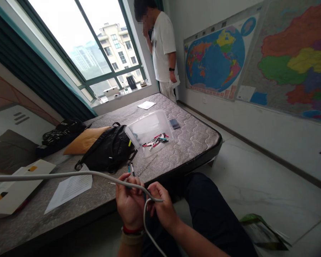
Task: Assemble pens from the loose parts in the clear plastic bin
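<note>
Daylight is let in through a green-framed window, beyond which a pale building is seen. A dark teal curtain is drawn aside. Two colourful maps are mounted on the whitish wall. The marbled floor is edged by dark skirting; a quilted mattress is set near the window.
</note>
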`<state>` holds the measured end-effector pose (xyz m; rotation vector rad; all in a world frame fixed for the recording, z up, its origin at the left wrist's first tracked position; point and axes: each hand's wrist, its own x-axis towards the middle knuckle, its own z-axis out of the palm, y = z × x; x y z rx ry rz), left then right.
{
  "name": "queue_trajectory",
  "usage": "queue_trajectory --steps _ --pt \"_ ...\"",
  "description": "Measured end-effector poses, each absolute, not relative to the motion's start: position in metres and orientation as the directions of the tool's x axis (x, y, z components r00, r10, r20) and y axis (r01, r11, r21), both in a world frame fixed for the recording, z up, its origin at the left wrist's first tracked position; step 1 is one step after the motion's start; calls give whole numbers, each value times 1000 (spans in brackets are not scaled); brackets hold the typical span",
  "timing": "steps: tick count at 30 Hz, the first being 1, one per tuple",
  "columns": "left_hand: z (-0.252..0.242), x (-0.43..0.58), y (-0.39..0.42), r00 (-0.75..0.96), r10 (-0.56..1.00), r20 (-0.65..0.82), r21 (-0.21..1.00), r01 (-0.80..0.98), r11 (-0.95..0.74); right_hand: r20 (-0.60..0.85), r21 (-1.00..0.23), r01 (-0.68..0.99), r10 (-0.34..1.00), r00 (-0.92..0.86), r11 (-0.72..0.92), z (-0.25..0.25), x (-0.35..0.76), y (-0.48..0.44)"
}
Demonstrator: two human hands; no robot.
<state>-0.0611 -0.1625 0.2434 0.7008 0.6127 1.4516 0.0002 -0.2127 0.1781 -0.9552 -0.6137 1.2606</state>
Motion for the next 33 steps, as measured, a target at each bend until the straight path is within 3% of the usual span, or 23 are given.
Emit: queue_trajectory --steps 6,10,14,20,26,33 --pt "249 -59 -161 41 999 5 742 -670 24 -12 -862 -491 963 269 126 178 2 -214" --pt "248 -57 -161 48 999 16 739 -673 21 -42 -906 -414 958 285 84 176 2 -211" --pt "244 -54 -160 44 999 31 744 -668 6 -85 -897 -442 972 217 20 174 5 -213" --pt "243 -51 -159 80 997 5 746 -664 50 -25 -914 -399 969 246 78 172 9 -213" --pt "240 -53 -159 106 994 0 752 -655 70 -106 -896 -444 973 206 -4 165 8 -207" --pt "236 -52 -159 75 997 -34 736 -672 76 -38 -908 -413 966 254 73 163 8 -212"
